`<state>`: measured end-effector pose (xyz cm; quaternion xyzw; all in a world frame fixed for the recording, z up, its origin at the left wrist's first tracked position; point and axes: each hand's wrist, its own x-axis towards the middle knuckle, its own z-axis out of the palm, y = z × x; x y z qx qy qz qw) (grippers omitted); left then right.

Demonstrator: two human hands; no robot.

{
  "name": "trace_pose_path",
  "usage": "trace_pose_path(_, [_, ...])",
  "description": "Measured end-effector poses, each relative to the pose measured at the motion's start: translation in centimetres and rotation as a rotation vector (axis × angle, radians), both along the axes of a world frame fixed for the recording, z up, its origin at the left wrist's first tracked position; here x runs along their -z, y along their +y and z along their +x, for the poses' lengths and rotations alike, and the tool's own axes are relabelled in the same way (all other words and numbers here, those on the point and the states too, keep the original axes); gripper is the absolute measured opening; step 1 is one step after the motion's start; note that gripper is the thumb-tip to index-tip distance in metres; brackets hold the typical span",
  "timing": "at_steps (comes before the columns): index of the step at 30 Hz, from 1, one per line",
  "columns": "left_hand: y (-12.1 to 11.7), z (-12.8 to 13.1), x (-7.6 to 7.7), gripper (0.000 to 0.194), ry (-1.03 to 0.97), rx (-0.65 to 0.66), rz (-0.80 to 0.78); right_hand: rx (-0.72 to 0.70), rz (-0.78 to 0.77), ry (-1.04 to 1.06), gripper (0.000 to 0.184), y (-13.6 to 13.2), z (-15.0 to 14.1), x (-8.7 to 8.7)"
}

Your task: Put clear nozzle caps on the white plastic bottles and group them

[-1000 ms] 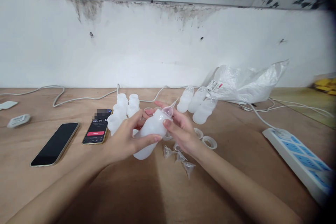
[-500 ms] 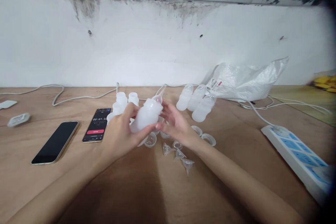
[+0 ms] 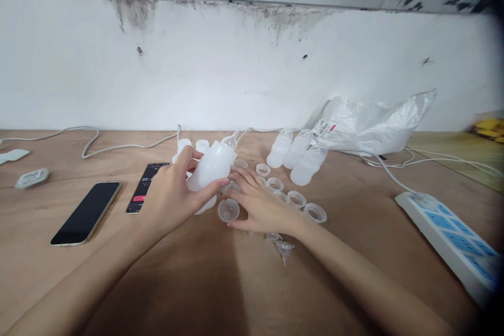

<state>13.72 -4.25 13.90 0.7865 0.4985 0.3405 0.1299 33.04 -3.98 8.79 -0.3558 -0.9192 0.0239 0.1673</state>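
My left hand (image 3: pixel 172 196) is wrapped round a translucent white plastic bottle (image 3: pixel 210 166), held tilted with a clear nozzle tip (image 3: pixel 230 140) pointing up and to the right. My right hand (image 3: pixel 258 205) lies low over the wooden table with fingers stretched out, hovering over small clear screw caps. One clear cap (image 3: pixel 228 210) sits just left of its fingers. Several more caps (image 3: pixel 296 199) lie in a row to its right. Clear funnel-shaped nozzles (image 3: pixel 284 248) lie by my right wrist.
Three bottles (image 3: pixel 297 158) lie behind the caps, with more bottles (image 3: pixel 182 145) standing behind my left hand. Two phones (image 3: pixel 85 212) (image 3: pixel 145 186) lie at left. A crumpled plastic bag (image 3: pixel 370 121), white cables (image 3: pixel 118 145) and a power strip (image 3: pixel 451 239) are at right.
My right hand let go of the bottle's nozzle end and dropped to the table over the caps. My left hand carried the bottle slightly left and up.
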Motion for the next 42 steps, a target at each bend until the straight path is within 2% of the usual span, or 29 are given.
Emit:
trace_pose_path(2, [-0.1,-0.1,0.0,0.038,-0.028,0.027,-0.022,-0.020,-0.106,0.119,0.040,-0.2,0.6,-1.4])
trace_pose_path(4, [-0.2,-0.1,-0.1,0.038,-0.056,0.058,-0.049,0.008,-0.279,0.250,0.040,-0.4,1.5,-3.0])
trace_pose_path(6, [-0.3,-0.1,-0.3,0.039,-0.065,0.080,-0.078,0.030,-0.375,0.401,0.040,-0.5,2.7,-4.3])
trace_pose_path(9, [-0.4,-0.2,-0.6,0.040,-0.021,0.113,-0.097,0.084,-0.339,0.545,0.042,-0.3,4.2,-5.3])
trace_pose_path(14, [0.0,-0.7,-1.1,0.038,0.089,0.169,-0.089,0.170,-0.204,0.695,0.045,0.5,5.3,-5.5])
trace_pose_path(17, [0.1,-0.9,-1.2,0.040,0.160,0.171,-0.097,0.202,-0.161,0.668,0.045,0.6,5.4,-5.5])
trace_pose_path(22, [-0.1,-0.6,-1.3,0.041,0.222,0.171,-0.108,0.154,-0.104,0.503,0.042,0.4,5.0,-5.4])
trace_pose_path(28, [-0.4,-0.3,-1.0,0.040,0.226,0.231,-0.071,0.057,-0.170,0.347,0.044,-0.1,4.0,-5.2])
trace_pose_path(31, [-0.6,-0.1,-1.1,0.041,0.247,0.234,-0.073,0.004,-0.218,0.332,0.044,-0.3,3.4,-5.0])
trace_pose_path(36, [-0.8,0.3,-1.4,0.041,0.280,0.224,-0.120,0.030,-0.258,0.344,0.042,-0.4,2.8,-4.6])
trace_pose_path(42, [-0.9,0.2,-1.1,0.039,0.250,0.242,-0.178,-0.030,-0.247,0.413,0.046,-0.2,2.4,-3.8])
